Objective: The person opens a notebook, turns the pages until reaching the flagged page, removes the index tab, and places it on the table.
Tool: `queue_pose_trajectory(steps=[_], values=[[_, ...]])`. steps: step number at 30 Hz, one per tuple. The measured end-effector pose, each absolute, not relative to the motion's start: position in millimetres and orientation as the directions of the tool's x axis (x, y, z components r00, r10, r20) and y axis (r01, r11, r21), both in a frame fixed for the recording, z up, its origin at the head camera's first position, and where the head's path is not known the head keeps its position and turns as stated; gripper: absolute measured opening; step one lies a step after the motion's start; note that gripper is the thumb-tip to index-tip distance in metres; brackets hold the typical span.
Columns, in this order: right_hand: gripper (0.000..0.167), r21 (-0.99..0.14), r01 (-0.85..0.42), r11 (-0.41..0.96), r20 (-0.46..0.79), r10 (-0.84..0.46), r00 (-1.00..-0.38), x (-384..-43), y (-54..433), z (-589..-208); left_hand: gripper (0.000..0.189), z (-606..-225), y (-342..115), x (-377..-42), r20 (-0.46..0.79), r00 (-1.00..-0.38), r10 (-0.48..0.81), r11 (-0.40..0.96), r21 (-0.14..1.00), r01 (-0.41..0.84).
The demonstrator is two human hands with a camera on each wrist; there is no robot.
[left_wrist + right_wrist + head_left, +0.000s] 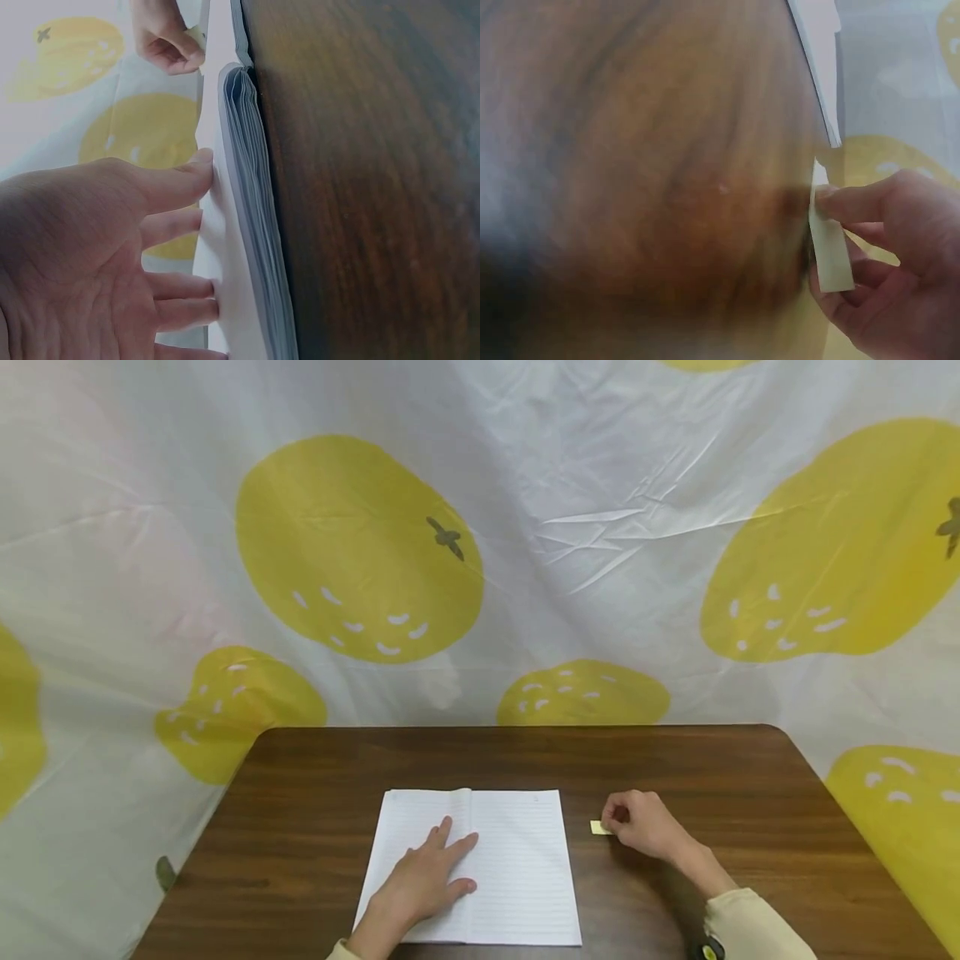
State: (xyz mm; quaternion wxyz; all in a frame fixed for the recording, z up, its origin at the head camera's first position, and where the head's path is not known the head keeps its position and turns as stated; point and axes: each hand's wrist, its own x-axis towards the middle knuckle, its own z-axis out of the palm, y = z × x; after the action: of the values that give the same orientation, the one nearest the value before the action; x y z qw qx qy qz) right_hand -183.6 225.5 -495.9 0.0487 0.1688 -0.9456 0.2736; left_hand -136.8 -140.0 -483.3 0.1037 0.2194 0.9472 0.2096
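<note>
An open lined notebook [525, 868] lies on the brown table with both blank pages facing up. My left hand [427, 881] rests on its left page with fingers spread, the thumb and a fingertip reaching past the fold. In the left wrist view the left fingertips touch the paper, and the notebook's stacked page edges [251, 172] show beside them. To the right of the notebook, my right hand [643, 822] pinches a small pale yellow sticky note [829, 251] between thumb and fingers. From the head, only the note's left end shows past the fingertips.
The dark wood-grain table [300, 835] has rounded far corners. Behind it hangs a white curtain [585, 527] printed with large yellow fruit. A black band with a round yellow face [708, 950] sits at the right sleeve's cuff.
</note>
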Motion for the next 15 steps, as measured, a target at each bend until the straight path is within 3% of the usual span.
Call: queue_pose_trajectory(steps=[6, 10, 15], values=[[0.022, -0.535, -0.296, 0.791, 0.196, -0.225, -0.954, -177.7, 224.3, -498.1, 0.062, -482.1, -139.4, -136.2, -0.098, -0.885, 0.456, 0.813, 0.45, 0.369], [0.014, -0.544, -0.263, 0.797, 0.203, -0.18, -0.963, -176.0, 223.8, -500.1, 0.062, -482.4, -140.2, -135.4, -0.101, -0.888, 0.448, 0.816, 0.452, 0.36], [0.018, -0.52, -0.269, 0.811, 0.302, -0.12, -0.946, -175.4, 222.8, -510.7, 0.062, -482.2, -140.9, -133.7, -0.098, -0.888, 0.45, 0.813, 0.458, 0.361]])
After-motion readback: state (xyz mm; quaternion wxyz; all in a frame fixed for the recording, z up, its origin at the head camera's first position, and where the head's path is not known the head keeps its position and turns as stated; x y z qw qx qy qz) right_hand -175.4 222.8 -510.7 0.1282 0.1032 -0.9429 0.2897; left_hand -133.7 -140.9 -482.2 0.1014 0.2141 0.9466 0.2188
